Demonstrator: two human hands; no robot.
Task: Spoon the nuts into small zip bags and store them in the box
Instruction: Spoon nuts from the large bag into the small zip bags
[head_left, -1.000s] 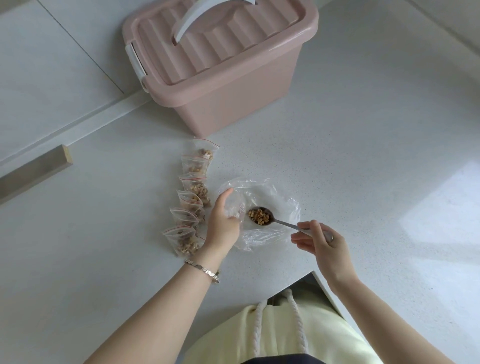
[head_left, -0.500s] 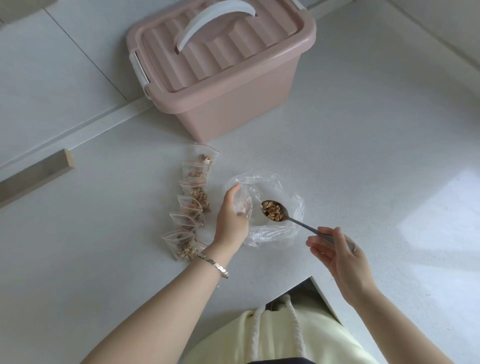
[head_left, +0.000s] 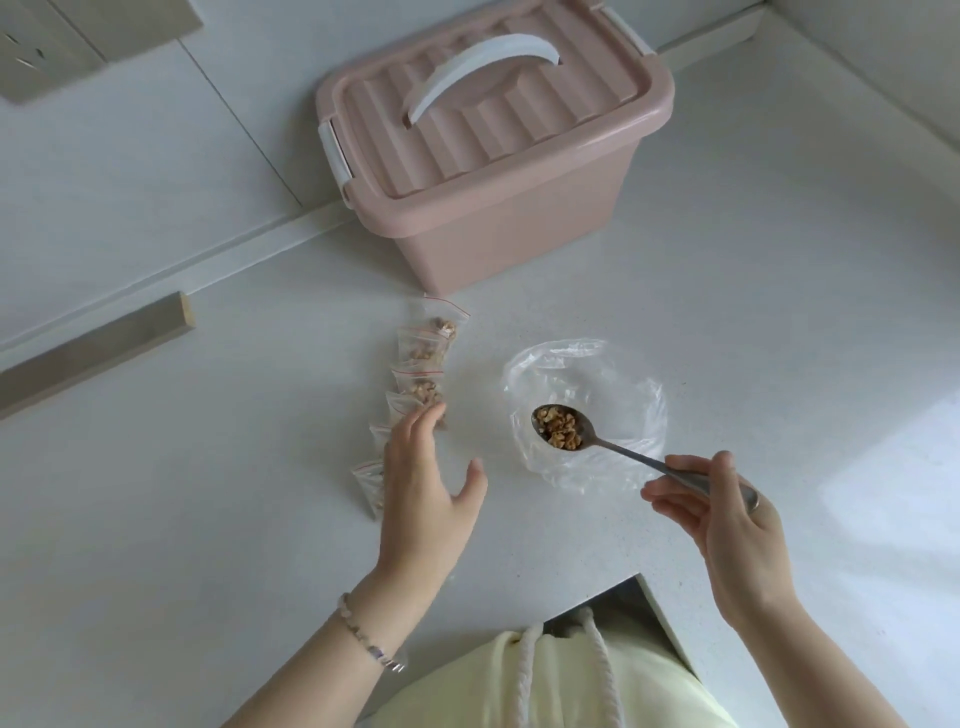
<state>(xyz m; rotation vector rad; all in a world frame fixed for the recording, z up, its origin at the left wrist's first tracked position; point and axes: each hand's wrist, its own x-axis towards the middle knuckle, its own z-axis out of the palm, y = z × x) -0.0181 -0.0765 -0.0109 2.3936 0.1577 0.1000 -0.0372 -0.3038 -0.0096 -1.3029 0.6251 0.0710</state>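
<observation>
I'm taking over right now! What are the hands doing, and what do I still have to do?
Left hand: open, fingers over the row of small zip bags, holding nothing.
Right hand: grips the spoon by its handle. The bowl is full of nut pieces and sits above the clear plastic bag.
Done: several small bags in the row hold nuts.
Left: get this spoonful into a small bag. Then open the pink box, whose lid is on, and store the bags inside.
</observation>
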